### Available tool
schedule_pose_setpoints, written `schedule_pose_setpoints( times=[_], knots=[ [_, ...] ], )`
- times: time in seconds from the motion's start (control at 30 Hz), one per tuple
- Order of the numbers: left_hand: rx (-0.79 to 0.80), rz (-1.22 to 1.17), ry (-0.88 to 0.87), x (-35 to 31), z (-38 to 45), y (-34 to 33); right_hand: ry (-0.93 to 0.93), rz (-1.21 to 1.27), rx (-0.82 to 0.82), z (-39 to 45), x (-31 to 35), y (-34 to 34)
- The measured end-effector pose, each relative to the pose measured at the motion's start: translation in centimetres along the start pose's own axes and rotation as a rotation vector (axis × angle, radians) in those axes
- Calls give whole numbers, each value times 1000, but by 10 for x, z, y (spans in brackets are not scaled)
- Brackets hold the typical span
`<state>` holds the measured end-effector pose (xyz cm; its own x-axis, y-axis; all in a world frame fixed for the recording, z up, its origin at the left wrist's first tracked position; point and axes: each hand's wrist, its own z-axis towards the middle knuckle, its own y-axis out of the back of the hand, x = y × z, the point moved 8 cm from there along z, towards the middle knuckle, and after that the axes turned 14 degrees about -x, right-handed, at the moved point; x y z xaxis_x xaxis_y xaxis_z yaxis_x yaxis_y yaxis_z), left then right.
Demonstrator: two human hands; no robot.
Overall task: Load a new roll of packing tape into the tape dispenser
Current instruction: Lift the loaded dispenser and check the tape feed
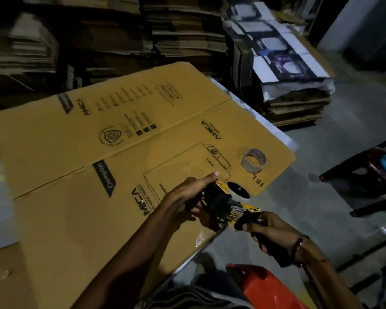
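Observation:
A yellow and black tape dispenser point(227, 206) is held over the front right edge of a flattened cardboard box point(98, 175). My left hand point(185, 199) grips its front end, index finger stretched along the top. My right hand point(270, 233) is closed around its black handle. A bare brown cardboard tape core point(253, 160) lies on its side on the box, beyond the dispenser. Just behind the dispenser, a roll with a white rim and dark centre point(239, 190) rests on the cardboard, partly hidden by the dispenser.
Stacks of flattened cartons point(120, 36) fill the back, with a printed pile point(283, 63) at the right. A dark plastic stool point(370, 175) stands on the grey floor at right. An orange-red object point(270, 288) sits below my right hand.

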<state>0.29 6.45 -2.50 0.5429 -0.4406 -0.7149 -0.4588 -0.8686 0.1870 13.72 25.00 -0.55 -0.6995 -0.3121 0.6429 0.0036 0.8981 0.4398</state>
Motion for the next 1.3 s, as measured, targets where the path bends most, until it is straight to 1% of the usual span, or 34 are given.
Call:
schedule_pose_setpoints(
  times=[0.1, 0.27, 0.37, 0.4, 0.47, 0.53, 0.6, 0.7, 0.8, 0.93, 1.07, 1.3],
  knots=[
    [-36, -3, 12, -4, 4, 17, 84, -104, 37, 22, 29, -3],
    [-194, -191, 54, -9, 16, 50, 263, -230, 119, 63, 85, -12],
    [-302, -310, 38, -7, 29, 62, 357, -329, 133, 99, 108, -12],
    [-339, -341, 31, -9, 32, 63, 412, -402, 124, 114, 114, -11],
    [-416, -412, 24, -10, 37, 65, 521, -562, 55, 142, 125, -5],
    [-457, -483, 34, -11, 43, 62, 603, -651, -26, 166, 138, 0],
    [-481, -575, 46, -10, 51, 58, 682, -728, -63, 184, 152, 0],
    [-520, -684, 73, -11, 57, 52, 764, -811, -75, 204, 173, -4],
    [-567, -766, 98, -14, 61, 48, 855, -832, -30, 219, 192, -11],
    [-624, -757, 128, -19, 70, 51, 955, -868, 25, 238, 213, -19],
    [-715, -701, 131, -19, 83, 61, 1025, -865, 59, 253, 229, -28],
    [-832, -669, 126, -11, 96, 71, 1069, -851, 106, 270, 240, -47]
  ],
)
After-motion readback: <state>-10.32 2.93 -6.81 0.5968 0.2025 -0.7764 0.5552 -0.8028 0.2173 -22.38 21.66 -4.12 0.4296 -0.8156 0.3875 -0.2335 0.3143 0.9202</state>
